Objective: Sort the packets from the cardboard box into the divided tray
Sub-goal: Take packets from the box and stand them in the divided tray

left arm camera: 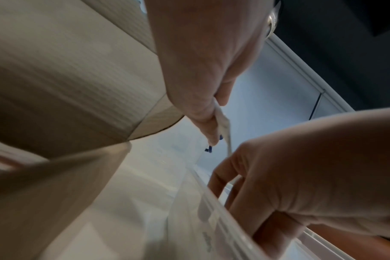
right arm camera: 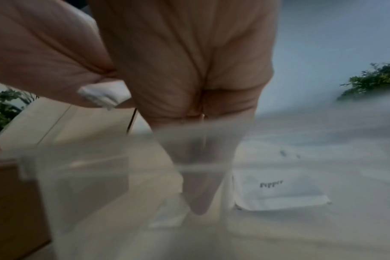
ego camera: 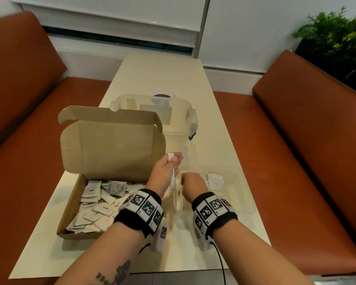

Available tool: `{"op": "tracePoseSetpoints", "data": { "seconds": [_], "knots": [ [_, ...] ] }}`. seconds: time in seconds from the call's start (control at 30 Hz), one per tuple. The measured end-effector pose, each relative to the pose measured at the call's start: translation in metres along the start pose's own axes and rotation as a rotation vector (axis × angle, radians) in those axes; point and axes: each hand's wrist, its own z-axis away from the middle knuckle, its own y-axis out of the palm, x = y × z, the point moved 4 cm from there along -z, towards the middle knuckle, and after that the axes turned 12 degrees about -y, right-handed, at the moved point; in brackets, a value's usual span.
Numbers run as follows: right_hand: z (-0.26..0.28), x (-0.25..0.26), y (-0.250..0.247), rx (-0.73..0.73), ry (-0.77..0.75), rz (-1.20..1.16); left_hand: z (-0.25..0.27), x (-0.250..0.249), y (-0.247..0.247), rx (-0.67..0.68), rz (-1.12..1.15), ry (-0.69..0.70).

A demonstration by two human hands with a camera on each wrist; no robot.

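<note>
Centrally on the table (ego camera: 173,79), the left hand (ego camera: 164,167) is raised over the gap between box (ego camera: 103,153) and tray (ego camera: 237,194), its grip pinching a long white stick packet (ego camera: 172,173) between thumb and fingers; the packet hangs down toward 6 o'clock. Just at its 3 o'clock, the right hand (ego camera: 191,185) reaches down into the tray's left compartment, fingers curled; whether that grip pinches anything I cannot tell. Another stick packet (ego camera: 179,199) lies in that compartment by the right wrist. Square packets (ego camera: 215,181) sit stacked in the tray's middle compartment, at 2 o'clock from the right hand. The box stands open at 9 o'clock from the hands, its floor heaped with loose packets (ego camera: 97,208). A clear tub (ego camera: 169,112) sits beyond at 12 o'clock.
</note>
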Motion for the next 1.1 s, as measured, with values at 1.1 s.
{"op": "tracePoseSetpoints", "data": {
  "seconds": [1.1],
  "knots": [
    [0.02, -0.015, -0.037, -0.168, -0.013, -0.887, 0.005, 0.005, 0.018, -0.045, -0.139, -0.028]
  ]
}}
